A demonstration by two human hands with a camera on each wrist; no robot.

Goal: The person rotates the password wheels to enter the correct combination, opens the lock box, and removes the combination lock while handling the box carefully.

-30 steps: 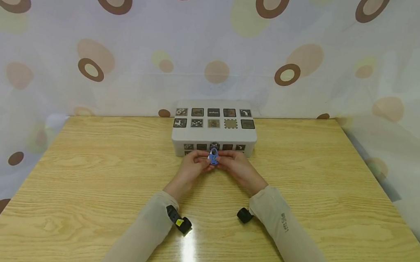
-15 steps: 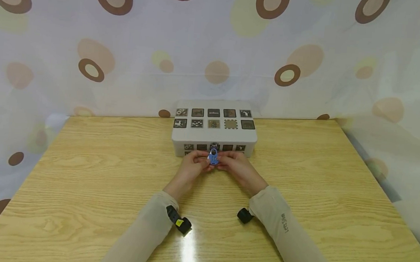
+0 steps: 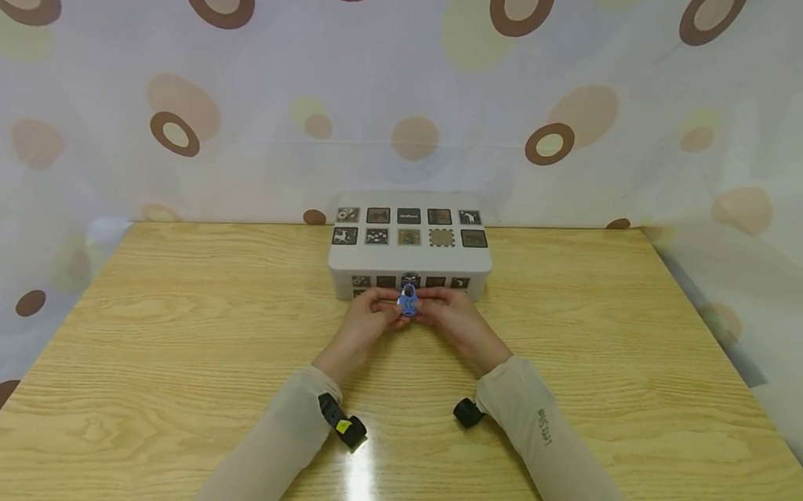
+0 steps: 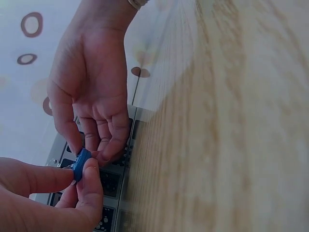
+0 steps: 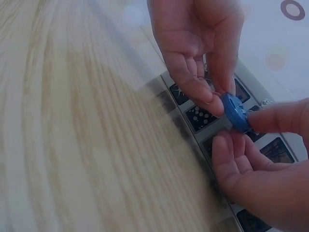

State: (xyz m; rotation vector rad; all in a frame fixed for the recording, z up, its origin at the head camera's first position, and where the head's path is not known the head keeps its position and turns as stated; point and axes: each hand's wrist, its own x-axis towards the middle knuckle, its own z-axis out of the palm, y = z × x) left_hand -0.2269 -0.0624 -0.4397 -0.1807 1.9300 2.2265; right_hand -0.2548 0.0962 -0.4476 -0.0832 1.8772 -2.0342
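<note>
A small blue padlock [image 3: 408,301] with number dials on its face is held between both hands at the front of a white box [image 3: 411,261]. Its shackle points up at the metal latch [image 3: 409,277]; whether it passes through the latch I cannot tell. My left hand [image 3: 365,318] pinches the padlock's left side between thumb and fingers. From the right, my right hand [image 3: 458,322] pinches it too, its thumb on the dial face. In the left wrist view the padlock [image 4: 81,164] is seen edge-on between the fingertips. The right wrist view shows the padlock [image 5: 235,112] tilted, digits partly hidden.
The box has dark picture squares on its lid and front. It stands at the back of a wooden table [image 3: 213,306], close to a hanging patterned cloth [image 3: 359,66]. A black strap with a small device [image 3: 350,430] is on the left sleeve, another device [image 3: 468,412] by the right.
Both hands stay at the padlock in nearly the same place. The padlock's face tips very slightly; box and arms hold still.
</note>
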